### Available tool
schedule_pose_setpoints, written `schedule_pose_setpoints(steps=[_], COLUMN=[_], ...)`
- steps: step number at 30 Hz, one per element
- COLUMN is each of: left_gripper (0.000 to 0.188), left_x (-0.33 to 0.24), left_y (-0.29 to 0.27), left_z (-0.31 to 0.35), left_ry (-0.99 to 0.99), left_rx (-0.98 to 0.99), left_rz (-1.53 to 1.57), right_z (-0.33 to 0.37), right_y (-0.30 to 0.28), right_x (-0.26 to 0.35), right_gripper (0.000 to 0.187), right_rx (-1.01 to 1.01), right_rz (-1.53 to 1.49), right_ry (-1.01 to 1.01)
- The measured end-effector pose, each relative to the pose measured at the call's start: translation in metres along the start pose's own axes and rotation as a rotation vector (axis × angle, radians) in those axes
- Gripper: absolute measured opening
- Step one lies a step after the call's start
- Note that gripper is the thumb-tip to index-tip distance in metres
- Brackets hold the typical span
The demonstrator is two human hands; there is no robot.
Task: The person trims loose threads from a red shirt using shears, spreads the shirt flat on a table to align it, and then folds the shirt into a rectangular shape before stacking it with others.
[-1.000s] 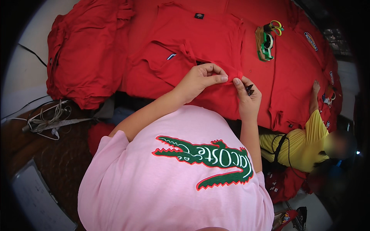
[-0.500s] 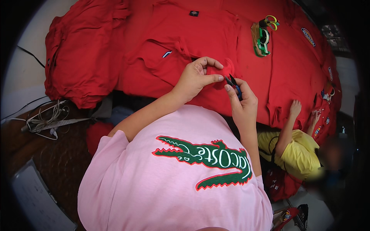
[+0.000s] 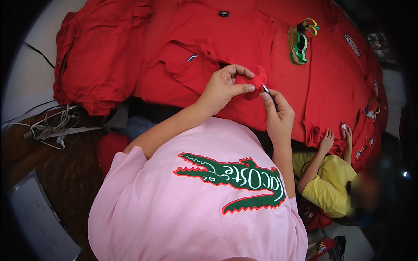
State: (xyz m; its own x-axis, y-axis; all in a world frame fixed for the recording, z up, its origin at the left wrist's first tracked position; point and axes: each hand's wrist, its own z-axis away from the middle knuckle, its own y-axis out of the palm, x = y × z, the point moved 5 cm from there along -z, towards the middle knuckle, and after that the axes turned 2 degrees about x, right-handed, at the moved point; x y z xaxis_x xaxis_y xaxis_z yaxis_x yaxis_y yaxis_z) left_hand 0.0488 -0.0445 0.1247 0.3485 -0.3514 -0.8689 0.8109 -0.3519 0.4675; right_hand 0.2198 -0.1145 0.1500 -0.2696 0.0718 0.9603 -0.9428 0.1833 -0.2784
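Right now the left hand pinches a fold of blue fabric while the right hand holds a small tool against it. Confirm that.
Not quite: the head view shows the fabric fold is red, not blue. The left hand pinches it, and the right hand holds a small tool against it.

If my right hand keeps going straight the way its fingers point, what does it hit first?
Most likely the bunched fold of red fabric pinched in the left hand. The right hand aims a small dark tool up at it, with the tip about touching; depth is hard to judge.
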Motion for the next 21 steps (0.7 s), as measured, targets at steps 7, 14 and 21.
schedule_pose_setpoints(steps=[7, 14, 21], left_gripper=[0.029, 0.054, 0.06], left_x=[0.001, 0.018, 0.054], left_y=[0.012, -0.062, -0.191], left_z=[0.002, -0.018, -0.044], left_ry=[0.002, 0.341, -0.108], left_rx=[0.118, -0.246, -0.553], left_rz=[0.108, -0.56, -1.097], right_z=[-0.018, -0.046, -0.065], right_y=[0.003, 0.005, 0.008], right_x=[-0.016, -0.06, -0.069], right_gripper=[0.03, 0.017, 0.02], right_rx=[-0.032, -0.084, -0.038], right_rz=[-0.221, -0.5, -0.775], right_ry=[-0.105, 0.242, 0.401])
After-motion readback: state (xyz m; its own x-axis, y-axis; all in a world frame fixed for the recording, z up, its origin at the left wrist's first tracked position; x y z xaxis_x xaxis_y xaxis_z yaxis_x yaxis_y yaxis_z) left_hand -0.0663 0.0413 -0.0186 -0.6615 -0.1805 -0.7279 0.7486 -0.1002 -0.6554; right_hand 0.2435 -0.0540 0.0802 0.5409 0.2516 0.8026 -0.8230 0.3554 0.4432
